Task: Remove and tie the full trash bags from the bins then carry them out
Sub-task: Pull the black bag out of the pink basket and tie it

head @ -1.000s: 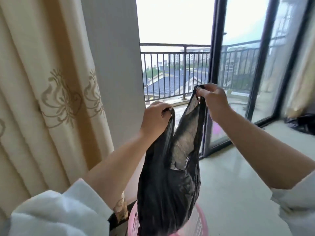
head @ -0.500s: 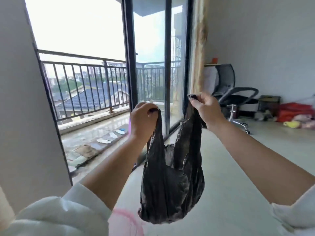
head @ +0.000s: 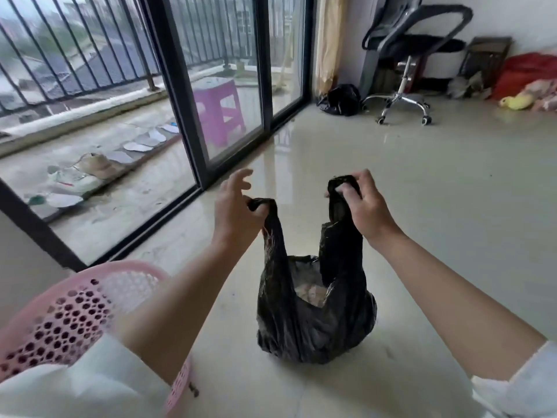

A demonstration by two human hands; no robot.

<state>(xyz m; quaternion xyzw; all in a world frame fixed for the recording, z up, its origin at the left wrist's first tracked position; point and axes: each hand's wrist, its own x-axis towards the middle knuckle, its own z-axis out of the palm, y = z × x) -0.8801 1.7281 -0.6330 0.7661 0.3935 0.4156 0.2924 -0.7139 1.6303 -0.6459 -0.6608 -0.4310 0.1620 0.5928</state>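
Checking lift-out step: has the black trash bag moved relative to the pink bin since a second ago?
Yes. The black trash bag has come out of the pink bin and now sits on the floor to its right.

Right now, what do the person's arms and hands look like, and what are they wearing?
Both forearms are bare, with loose white sleeves pushed up toward the elbows. The left hand and right hand are bare too: no gloves, and no rings, watch or bracelets show from this side. The sleeves are plain, without visible markings.

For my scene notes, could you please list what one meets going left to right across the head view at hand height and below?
Pink basket → left hand → black trash bag → right hand.
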